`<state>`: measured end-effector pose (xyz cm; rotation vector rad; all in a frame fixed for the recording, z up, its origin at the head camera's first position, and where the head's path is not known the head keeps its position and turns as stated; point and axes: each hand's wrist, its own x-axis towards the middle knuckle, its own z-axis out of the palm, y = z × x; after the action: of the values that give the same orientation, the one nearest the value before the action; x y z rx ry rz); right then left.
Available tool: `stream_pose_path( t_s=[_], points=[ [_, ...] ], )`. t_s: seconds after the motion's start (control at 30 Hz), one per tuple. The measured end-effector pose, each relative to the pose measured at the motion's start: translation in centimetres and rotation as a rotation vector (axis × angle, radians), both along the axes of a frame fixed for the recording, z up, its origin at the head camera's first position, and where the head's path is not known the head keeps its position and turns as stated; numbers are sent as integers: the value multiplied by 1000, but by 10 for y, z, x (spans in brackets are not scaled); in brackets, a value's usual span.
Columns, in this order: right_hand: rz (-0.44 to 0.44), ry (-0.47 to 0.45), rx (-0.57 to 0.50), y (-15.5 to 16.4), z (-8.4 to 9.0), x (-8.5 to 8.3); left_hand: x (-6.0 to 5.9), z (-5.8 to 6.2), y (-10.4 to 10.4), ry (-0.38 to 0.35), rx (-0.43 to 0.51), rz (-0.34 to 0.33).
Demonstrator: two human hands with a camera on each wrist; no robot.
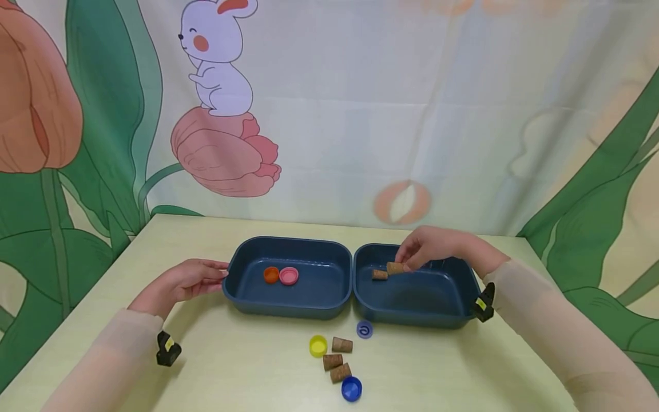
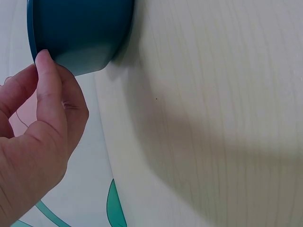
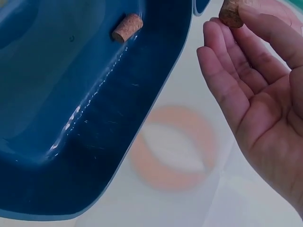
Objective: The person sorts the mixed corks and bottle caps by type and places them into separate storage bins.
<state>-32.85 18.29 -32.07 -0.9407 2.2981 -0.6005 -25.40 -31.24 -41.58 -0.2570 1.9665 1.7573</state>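
Note:
My right hand (image 1: 424, 249) pinches a cork (image 1: 395, 268) between thumb and fingers, over the right blue tray (image 1: 417, 317). Just beside it, another cork (image 1: 379, 275) lies on that tray's floor; the right wrist view shows this cork (image 3: 128, 28) on its side near the wall. My left hand (image 1: 193, 278) holds the left end of the other blue tray (image 1: 288, 309), its thumb (image 2: 47, 85) and fingertips at the rim. Inside this left tray sit an orange cap (image 1: 271, 274) and a pink cap (image 1: 289, 276), side by side.
In front of the trays lie a yellow cap (image 1: 318, 345), a purple cap (image 1: 364, 329), a dark blue cap (image 1: 352, 388) and three corks (image 1: 342, 344) on the pale wooden table (image 1: 247, 366). Behind the table hangs a printed curtain (image 1: 329, 114). The two trays stand end to end.

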Motion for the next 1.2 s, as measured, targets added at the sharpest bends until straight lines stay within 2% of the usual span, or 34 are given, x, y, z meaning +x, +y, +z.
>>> stream_pose_path(
  t_s=[0.1, 0.37, 0.53, 0.73, 0.97, 1.2],
  points=[
    [6, -18, 13, -1, -3, -9, 0, -1, -1, 4, 6, -3],
    [-48, -99, 81, -5, -13, -23, -1, -5, -3, 7, 11, -7],
    [-53, -140, 118, -8, -27, -32, -1, -5, -3, 7, 17, -11],
    [-89, -231, 146, -11, -44, -42, -2, -5, -3, 11, 19, -17],
    [-119, -291, 177, -14, -55, -43, 0, -3, -2, 7, 9, -9],
    [-113, -298, 201, -17, -64, -43, 1, -1, -1, 5, 1, -3]
  ],
)
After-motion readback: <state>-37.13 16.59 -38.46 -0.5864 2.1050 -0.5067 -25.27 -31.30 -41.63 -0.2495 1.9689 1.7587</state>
